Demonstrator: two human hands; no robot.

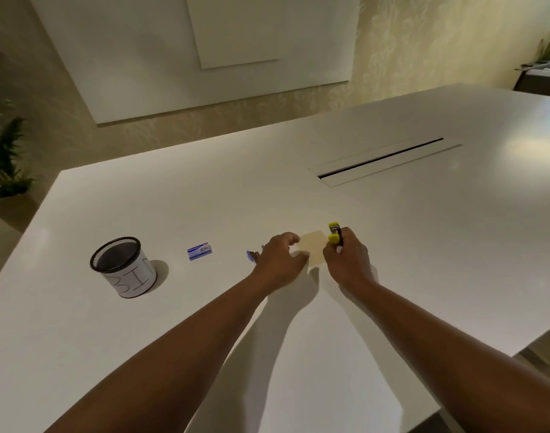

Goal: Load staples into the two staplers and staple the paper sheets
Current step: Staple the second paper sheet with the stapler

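A small yellow stapler (334, 233) is gripped upright in my right hand (348, 259), just right of the pale paper sheets (312, 246) lying on the white table (205, 307). My left hand (281, 260) hovers at the sheets' left edge with curled fingers apart; I cannot tell whether the fingertips touch the paper. A blue stapler (252, 255) lies on the table just left of that hand, partly hidden by it. Further left rests a small blue staple box (199, 251).
A black mesh cup with a white label reading BIN (123, 267) stands at the left. A long cable slot (383, 160) is set in the table at the back right. A plant (3, 157) stands beyond the left edge.
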